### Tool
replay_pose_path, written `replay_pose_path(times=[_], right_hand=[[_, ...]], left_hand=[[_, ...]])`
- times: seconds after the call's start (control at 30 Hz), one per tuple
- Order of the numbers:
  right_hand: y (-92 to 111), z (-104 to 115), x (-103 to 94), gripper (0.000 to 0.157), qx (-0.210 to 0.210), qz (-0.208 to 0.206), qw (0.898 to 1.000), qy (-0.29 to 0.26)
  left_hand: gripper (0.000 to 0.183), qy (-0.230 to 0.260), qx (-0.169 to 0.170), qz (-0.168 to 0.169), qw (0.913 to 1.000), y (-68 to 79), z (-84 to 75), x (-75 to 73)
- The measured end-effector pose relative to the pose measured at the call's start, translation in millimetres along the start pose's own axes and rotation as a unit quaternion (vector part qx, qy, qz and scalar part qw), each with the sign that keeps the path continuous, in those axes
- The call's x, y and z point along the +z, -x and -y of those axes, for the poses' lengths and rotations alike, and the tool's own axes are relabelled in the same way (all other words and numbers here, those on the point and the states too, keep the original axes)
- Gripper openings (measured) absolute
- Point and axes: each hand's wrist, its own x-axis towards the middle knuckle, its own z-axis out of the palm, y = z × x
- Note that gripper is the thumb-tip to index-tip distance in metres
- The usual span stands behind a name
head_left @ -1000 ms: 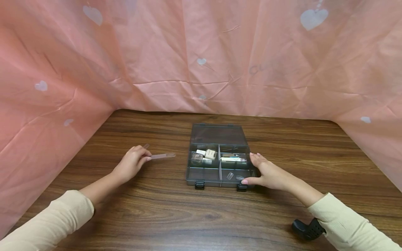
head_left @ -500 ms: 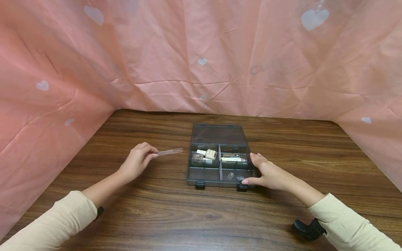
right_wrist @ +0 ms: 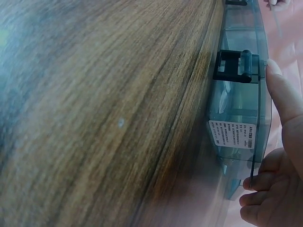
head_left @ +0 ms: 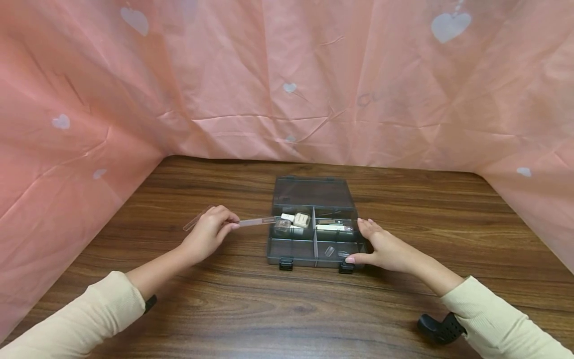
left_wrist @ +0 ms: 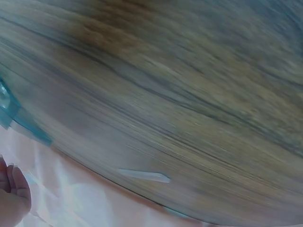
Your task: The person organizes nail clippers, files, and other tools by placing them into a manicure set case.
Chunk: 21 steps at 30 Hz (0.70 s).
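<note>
In the head view my left hand (head_left: 211,232) pinches a thin translucent plastic strip (head_left: 255,222) between thumb and fingers. The strip's far end reaches the left side of a dark see-through divided box (head_left: 289,252). A second translucent strip (left_wrist: 144,175) lies on the table, just behind the left hand. My right hand (head_left: 383,247) holds the box's front right corner, thumb on the front rim and fingers against the right side. Small bottles (head_left: 301,220) like nail polish sit in the back left compartment. Clear nail tips (head_left: 329,251) lie front right.
The box's lid (head_left: 311,193) lies back, open. A thin divider (head_left: 314,234) splits the compartments. A white slim item (head_left: 331,228) lies back right. The wooden table (head_left: 269,314) is bounded by a pink curtain (head_left: 314,99). Black wrist mounts (head_left: 441,329) show by the sleeves.
My left hand has moved right with the strip, whose tip now reaches the box's left edge. The second strip shows more behind that hand. My right hand and the box have stayed put.
</note>
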Motion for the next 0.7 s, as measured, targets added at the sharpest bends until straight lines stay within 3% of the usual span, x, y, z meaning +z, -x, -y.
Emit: replay_pose_path(times=[0.33, 0.53, 0.7], right_hand=[[0.3, -0.2, 0.6, 0.103, 0.000, 0.000, 1.000, 0.000], [0.5, 0.3, 0.2, 0.103, 0.001, 0.001, 1.000, -0.003], [1.1, 0.5, -0.4, 0.102, -0.002, 0.002, 1.000, -0.004]], left_hand=[[0.006, -0.001, 0.050, 0.015, 0.9987, -1.3, -18.0, 11.4], [0.007, -0.014, 0.059, 0.035, 0.9975, -6.0, -27.1, 18.8], [0.007, -0.038, 0.092, 0.035, 0.9944, -10.0, -34.2, 27.3]])
